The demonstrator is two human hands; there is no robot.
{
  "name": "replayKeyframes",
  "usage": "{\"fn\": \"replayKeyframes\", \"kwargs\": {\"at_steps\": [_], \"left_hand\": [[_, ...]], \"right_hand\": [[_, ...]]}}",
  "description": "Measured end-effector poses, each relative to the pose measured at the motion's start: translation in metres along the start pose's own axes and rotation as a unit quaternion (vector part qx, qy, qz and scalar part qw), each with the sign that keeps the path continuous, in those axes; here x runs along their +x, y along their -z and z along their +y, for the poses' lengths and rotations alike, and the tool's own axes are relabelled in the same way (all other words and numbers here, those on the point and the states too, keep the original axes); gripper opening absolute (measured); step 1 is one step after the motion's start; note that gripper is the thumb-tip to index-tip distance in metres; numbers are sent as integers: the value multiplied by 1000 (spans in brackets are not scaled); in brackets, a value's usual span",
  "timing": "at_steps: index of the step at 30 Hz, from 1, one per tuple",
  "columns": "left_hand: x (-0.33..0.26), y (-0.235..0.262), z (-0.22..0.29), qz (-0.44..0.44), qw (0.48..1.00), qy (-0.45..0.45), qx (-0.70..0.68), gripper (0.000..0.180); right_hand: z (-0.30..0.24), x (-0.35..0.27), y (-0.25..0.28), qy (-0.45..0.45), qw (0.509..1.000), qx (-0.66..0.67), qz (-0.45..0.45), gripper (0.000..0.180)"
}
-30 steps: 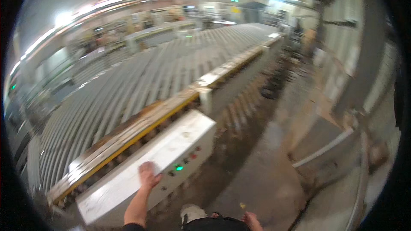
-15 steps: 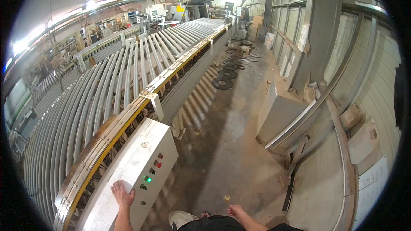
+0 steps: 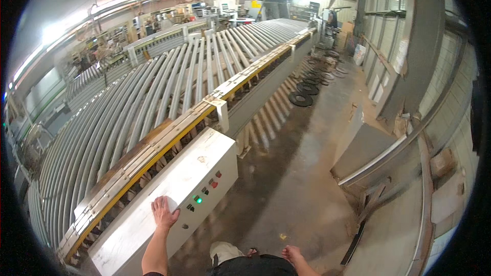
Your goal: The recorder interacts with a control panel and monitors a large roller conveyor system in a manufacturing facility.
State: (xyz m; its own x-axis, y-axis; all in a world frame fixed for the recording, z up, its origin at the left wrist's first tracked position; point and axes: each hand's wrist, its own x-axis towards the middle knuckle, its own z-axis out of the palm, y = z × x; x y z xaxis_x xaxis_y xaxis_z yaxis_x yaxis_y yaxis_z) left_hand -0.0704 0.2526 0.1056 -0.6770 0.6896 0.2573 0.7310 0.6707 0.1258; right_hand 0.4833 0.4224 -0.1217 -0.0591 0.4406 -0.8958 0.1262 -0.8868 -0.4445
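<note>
My left hand (image 3: 164, 211) lies flat, fingers apart, on the top of a long white control cabinet (image 3: 153, 204). The cabinet's side face carries a lit green lamp (image 3: 198, 200), red buttons (image 3: 215, 182) and dark buttons. My right hand (image 3: 291, 253) hangs low by my hip over the floor with its fingers curled and nothing seen in it. The cabinet stands against a wide roller conveyor (image 3: 153, 97) with a yellow-edged side rail (image 3: 169, 135).
A dusty concrete aisle (image 3: 291, 174) runs ahead between the conveyor and the right wall. Dark rings (image 3: 300, 99) lie on the floor farther on. A grey box (image 3: 363, 145), metal bars and scrap lean along the right wall. Machines stand at the far end.
The view has swung right and down the aisle. My left hand has stayed on the cabinet top while my right hand has come into sight at the lower edge.
</note>
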Motion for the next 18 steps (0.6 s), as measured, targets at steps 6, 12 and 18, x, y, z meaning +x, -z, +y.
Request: {"fn": "replayKeyframes", "kwargs": {"at_steps": [6, 12, 18], "left_hand": [[-5, 6, -7, 2, 1000, -4, 0, 81], [-5, 1, -3, 22, 1000, -3, -5, 79], [-7, 3, -4, 29, 999, -8, -23, 77]], "right_hand": [[-5, -12, -10, 4, 1000, -23, 1, 19], [1, -8, -5, 16, 1000, -18, -10, 24], [-3, -19, -13, 25, 999, -16, 18, 20]]}}
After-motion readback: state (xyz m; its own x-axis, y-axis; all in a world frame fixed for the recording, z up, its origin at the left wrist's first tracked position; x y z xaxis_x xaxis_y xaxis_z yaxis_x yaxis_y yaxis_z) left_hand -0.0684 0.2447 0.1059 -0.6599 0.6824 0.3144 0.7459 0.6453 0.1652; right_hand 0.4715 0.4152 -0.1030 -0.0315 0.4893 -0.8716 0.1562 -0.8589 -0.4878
